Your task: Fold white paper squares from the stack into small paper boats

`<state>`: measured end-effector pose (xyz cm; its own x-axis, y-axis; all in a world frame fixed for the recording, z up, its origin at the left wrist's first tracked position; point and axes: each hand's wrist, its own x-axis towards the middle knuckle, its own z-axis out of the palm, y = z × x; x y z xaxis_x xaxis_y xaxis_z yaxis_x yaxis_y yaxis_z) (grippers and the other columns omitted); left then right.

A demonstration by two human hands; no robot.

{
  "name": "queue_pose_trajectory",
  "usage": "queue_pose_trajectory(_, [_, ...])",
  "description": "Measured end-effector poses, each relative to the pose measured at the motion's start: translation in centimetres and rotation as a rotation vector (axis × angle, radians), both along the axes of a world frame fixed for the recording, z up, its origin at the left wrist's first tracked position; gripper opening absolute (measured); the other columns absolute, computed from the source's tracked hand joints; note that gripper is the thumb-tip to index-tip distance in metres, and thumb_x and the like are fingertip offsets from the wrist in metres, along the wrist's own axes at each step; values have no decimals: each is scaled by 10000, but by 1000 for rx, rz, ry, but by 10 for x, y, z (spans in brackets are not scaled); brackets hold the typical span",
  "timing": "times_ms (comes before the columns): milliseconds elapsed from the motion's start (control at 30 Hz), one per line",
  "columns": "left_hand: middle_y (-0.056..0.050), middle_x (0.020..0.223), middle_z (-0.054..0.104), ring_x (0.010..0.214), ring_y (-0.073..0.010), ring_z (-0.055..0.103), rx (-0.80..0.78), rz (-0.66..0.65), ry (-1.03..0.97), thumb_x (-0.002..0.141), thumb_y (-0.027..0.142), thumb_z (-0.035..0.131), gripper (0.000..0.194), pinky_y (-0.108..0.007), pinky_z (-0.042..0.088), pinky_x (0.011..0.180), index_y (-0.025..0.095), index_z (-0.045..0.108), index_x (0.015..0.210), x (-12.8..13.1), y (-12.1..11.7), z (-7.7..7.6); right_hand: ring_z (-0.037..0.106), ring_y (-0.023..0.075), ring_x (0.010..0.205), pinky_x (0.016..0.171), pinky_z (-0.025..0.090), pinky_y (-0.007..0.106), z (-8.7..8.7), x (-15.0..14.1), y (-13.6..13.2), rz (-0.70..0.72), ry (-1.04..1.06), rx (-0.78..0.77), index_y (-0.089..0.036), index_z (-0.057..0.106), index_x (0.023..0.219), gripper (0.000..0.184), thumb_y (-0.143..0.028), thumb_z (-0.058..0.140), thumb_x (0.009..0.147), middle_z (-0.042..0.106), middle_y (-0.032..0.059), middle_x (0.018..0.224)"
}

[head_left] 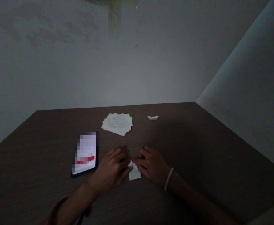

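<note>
Your left hand (114,167) and right hand (153,164) curl at the small paper's (135,175) upper sides, touching; can't tell pinch from press. Phone (86,153) left, paper boat (153,118) farther back.

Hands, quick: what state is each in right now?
Left hand: fingers at the left side of the small paper; grip unclear.
Right hand: fingers at its right side; grip unclear.

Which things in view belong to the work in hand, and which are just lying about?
In use:
Left hand
Right hand
Small printed paper, between the two

Apparently just lying about, untouched:
Pile of printed papers
Boat-shaped folded paper
Device with lit screen
</note>
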<state>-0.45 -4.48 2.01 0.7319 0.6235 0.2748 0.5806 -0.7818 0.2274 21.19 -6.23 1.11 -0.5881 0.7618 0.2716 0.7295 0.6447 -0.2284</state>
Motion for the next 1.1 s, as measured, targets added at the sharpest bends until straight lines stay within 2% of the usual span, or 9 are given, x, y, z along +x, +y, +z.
queue_pose_trajectory(200, [-64,775,603,826,-244,538,-9,16,79,909,319,536,225,-377,420,746,196,702,819,1,-1,3,473,190,848,710,382,308,-2,6,-2,-58,68,-12,-252,714,957,134,-268,604,883,565,39,849])
queue_pose_trajectory(467, [-69,777,609,836,-260,552,0,14,76,905,324,534,228,-392,438,742,194,702,823,0,-1,0,494,180,803,705,406,301,-11,11,2,-46,180,-27,-236,736,915,124,-289,639,857,594,39,811])
queue_pose_trajectory(667, [-70,795,610,829,-253,550,-6,24,94,902,328,546,212,-379,450,712,193,706,867,0,-1,1,501,184,829,723,406,303,-9,10,1,-70,145,-37,-230,728,882,120,-295,627,869,597,41,820])
queue_pose_trajectory(800, [-63,772,602,810,-239,551,15,6,66,912,304,530,228,-383,466,722,180,689,806,0,-1,-1,499,189,865,740,405,302,-3,7,-2,-120,92,-65,-217,716,873,154,-297,586,897,587,43,836])
queue_pose_trajectory(967, [-56,731,599,775,-224,546,107,-53,-20,939,266,481,239,-370,475,701,158,684,871,0,-1,-10,486,193,907,765,394,309,4,7,-5,-158,40,-77,-265,698,995,162,-302,566,910,567,39,914])
queue_pose_trajectory(1100, [-51,695,588,729,-201,533,111,-113,-54,945,218,461,262,-330,464,649,157,684,823,-1,-1,-12,477,184,888,760,385,307,7,9,-1,-140,20,-106,-303,677,1078,203,-297,550,920,542,32,923])
